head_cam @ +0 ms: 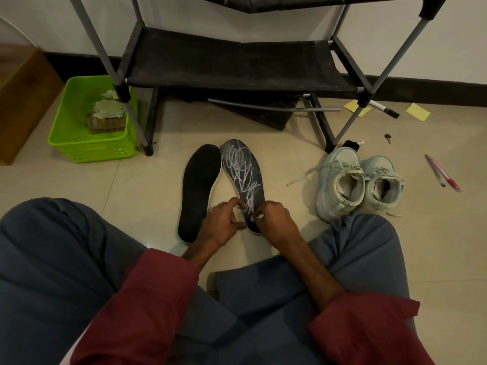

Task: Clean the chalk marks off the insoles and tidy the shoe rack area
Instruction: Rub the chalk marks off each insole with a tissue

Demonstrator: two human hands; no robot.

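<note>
Honestly, with the chalked insole (241, 167) flat on the floor (147, 185), heel pinched by the left hand (221, 222) and a white bit (253, 218) in the grip of the right hand (274, 219), short firm strokes toward the toe are advised.

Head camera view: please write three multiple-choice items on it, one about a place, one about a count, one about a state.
1. Where is the bright green plastic basket?
A) by the left leg of the black metal-and-fabric shoe rack
B) on its shelf
C) on the person's lap

2. How many pale mint lace-up sneakers are there?
A) one
B) two
C) four

3. The right-hand black foam insole is
A) clean
B) scribbled with white chalk
C) folded

Answers: 1 A, it sits at the rack's left leg; 2 B, one pair stands together; 3 B, white scribbles cover it.
</note>
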